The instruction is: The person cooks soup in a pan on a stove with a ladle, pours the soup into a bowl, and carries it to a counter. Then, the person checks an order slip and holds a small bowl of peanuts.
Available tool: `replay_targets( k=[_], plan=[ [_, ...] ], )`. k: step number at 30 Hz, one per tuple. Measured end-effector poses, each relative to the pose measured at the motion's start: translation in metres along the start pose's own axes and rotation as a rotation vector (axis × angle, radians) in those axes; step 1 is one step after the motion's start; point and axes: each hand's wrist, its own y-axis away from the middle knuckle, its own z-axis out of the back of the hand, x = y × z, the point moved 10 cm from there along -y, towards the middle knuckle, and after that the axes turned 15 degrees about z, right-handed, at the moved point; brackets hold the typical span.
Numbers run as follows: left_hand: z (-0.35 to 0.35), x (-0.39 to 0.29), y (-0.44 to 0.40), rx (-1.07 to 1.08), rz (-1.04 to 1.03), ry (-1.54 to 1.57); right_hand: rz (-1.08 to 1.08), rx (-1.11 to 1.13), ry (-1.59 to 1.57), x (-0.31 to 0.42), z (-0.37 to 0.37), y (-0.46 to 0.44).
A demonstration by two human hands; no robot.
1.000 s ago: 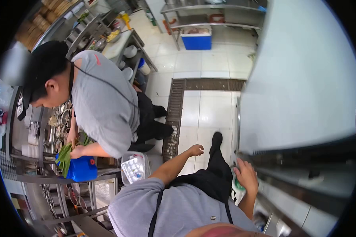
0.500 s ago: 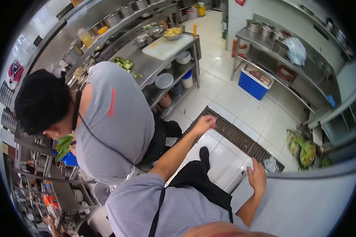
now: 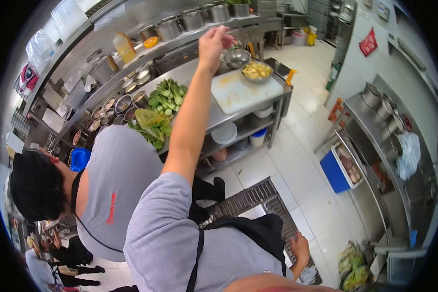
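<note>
My left hand [image 3: 214,46] is raised at the end of an outstretched arm, over the back of the steel counter. Its fingers are apart and loosely bent, with nothing visible in them. In the picture it is nearest the metal bowl [image 3: 236,58] and the white cutting board [image 3: 246,95]; whether it touches anything there I cannot tell. A bowl of cut yellow pieces [image 3: 257,71] stands on the board. Leafy greens [image 3: 168,97] lie to the left of my forearm. My right hand [image 3: 300,247] hangs low beside my black apron [image 3: 248,226], fingers loosely bent, holding nothing visible.
A co-worker in a grey shirt [image 3: 117,180] bends close on my left. Steel pots [image 3: 190,20] line the shelf behind the counter. A floor drain grate [image 3: 243,197] runs ahead. On the right are a steel table [image 3: 357,114], a blue cooler [image 3: 333,173] and vegetables [image 3: 353,267].
My left hand has risen from above the floor to over the counter. My right hand has lowered to beside the apron. The view has turned left, showing more counter and greens.
</note>
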Motion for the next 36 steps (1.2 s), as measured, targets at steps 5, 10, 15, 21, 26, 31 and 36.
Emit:
replay_targets(
  k=[5,10,15,21,26,31,36],
  plan=[
    [0.072,-0.032,-0.108,-0.201,-0.099,-0.083,0.147,0.014,0.16,-0.047,0.051,-0.159],
    [0.171,-0.065,-0.163,-0.508,-0.117,-0.103,0.267,0.021,0.303,-0.028,0.155,-0.304],
    [0.28,-0.117,-0.164,-0.812,-0.166,-0.149,0.393,0.095,0.433,0.012,0.228,-0.424],
    [0.408,-0.223,-0.116,-1.278,-0.428,-0.283,0.401,0.124,0.477,0.052,0.239,-0.524],
    [0.485,-0.287,-0.097,-1.537,-0.531,-0.478,0.44,0.238,0.386,0.072,0.159,-0.567],
    [0.471,-0.256,-0.108,-1.162,-0.508,-0.202,0.48,0.346,0.256,0.128,0.101,-0.585],
    [0.454,-0.232,-0.091,-1.22,-0.713,-0.08,0.536,0.339,0.286,0.158,0.112,-0.614]
  ],
)
